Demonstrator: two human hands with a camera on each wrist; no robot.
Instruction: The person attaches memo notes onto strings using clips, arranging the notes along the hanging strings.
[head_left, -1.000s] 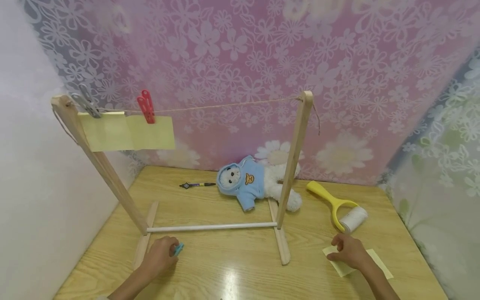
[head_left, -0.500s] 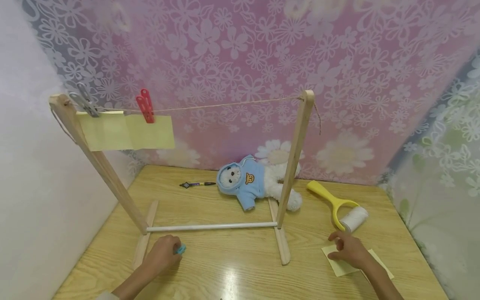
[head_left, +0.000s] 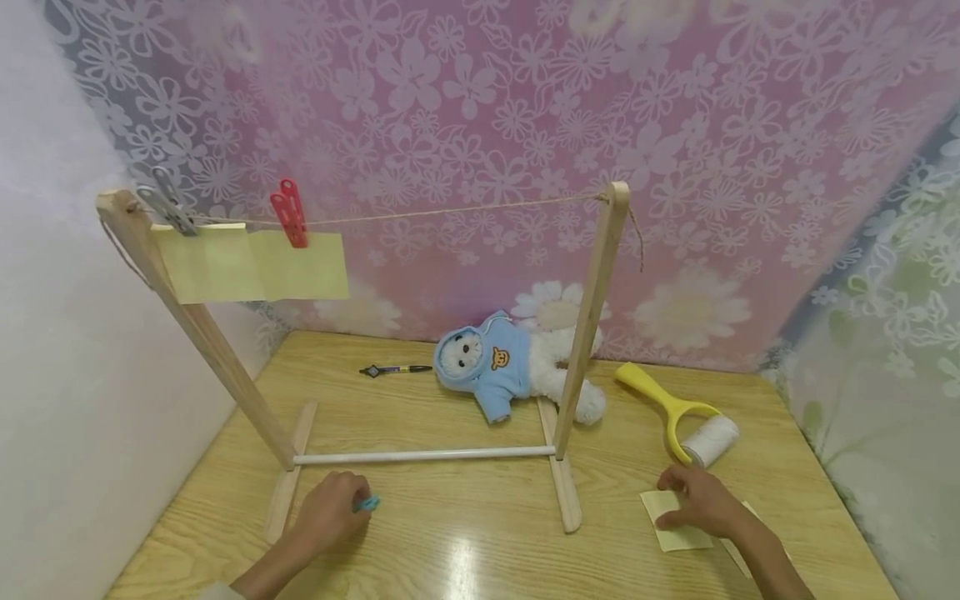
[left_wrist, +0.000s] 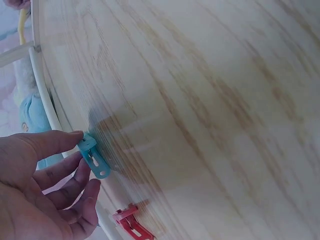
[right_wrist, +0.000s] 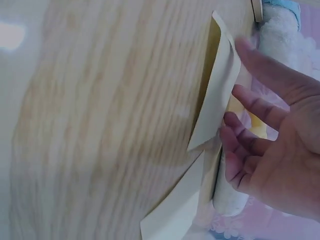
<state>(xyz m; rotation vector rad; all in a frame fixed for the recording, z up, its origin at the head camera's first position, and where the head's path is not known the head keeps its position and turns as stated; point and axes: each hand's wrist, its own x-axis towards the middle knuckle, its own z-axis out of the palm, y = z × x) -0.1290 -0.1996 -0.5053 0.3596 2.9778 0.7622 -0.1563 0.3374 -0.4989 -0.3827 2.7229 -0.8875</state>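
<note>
My left hand (head_left: 330, 510) pinches a blue clothespin (left_wrist: 95, 160) between thumb and fingertips, low over the table in front of the rack's white bar. Beside it in the left wrist view lies a red clothespin (left_wrist: 132, 225). At the right, my right hand (head_left: 707, 504) has its thumb and curled fingers at the edges of a yellow paper note (right_wrist: 217, 95), which is bent and tilted up from the wood. A second note (right_wrist: 175, 210) lies just by it. Two yellow notes (head_left: 300, 275) hang side by side from the string, under a grey clothespin (head_left: 171, 210) and a red one.
The wooden rack (head_left: 588, 325) stands across the table with twine (head_left: 450, 212) between its posts. Behind it lie a plush toy (head_left: 498, 362) in a blue hoodie and a pen (head_left: 397, 369). A yellow lint roller (head_left: 671, 408) lies beyond my right hand.
My left hand has shifted slightly right with the blue clothespin, which has turned. The note at my right hand has slid a little left and rotated, apart from the other note.
</note>
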